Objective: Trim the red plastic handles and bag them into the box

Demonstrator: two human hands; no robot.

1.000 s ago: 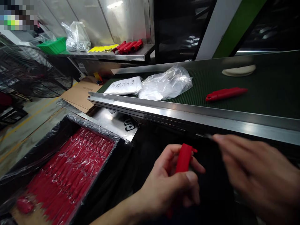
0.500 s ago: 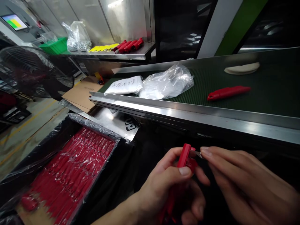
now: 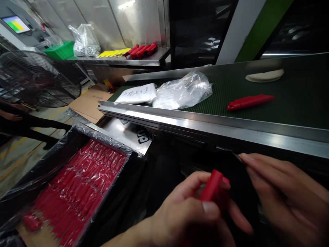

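Note:
My left hand (image 3: 195,216) is wrapped round a red plastic handle (image 3: 212,185) held upright at the bottom centre, thumb pressed on its side. Just to its right, my right hand (image 3: 285,199) has its fingers pressed together in a pinch, their tips a little above and right of the handle's top; a thin dark sliver shows at the fingertips, too small to name. Another red handle (image 3: 248,102) lies on the green conveyor belt (image 3: 295,99) beyond my hands.
A black-lined box (image 3: 61,151) at lower left holds several bagged red handles (image 3: 74,192). Clear plastic bags (image 3: 182,91) and a white packet (image 3: 136,95) lie on the belt's left end. A fan (image 3: 38,79) stands at far left. More red handles (image 3: 142,49) rest on a back shelf.
My right hand has drawn away from the handle's top, up and to the right. My left hand has shifted the handle slightly right and lower. A person's dark-clad limb has appeared at far left.

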